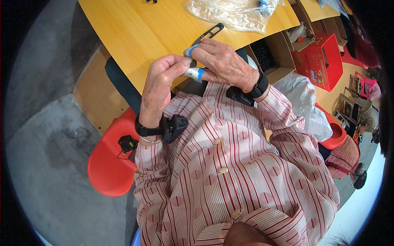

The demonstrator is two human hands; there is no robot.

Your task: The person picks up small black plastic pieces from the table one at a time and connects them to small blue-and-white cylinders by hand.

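Observation:
Just over the table's near edge, my two hands meet with fingertips pinched together. My left hand (159, 82) closes its thumb and forefinger on a small dark round piece (193, 63). From the other side, my right hand (225, 62) grips the same piece; its thumb and forefinger are wrapped in white and blue tape. A long black slotted plastic part (212, 31) sticks out past the right hand's knuckles, over the table. The fingers hide whether it joins the round piece.
A clear plastic bag (236, 15) lies on the yellow table (135, 37). To the right stand a cardboard box (283, 53) of black parts, a red box (322, 61) and a white sack (301, 104). A red stool (108, 164) is at left. Another person (344, 158) sits at far right.

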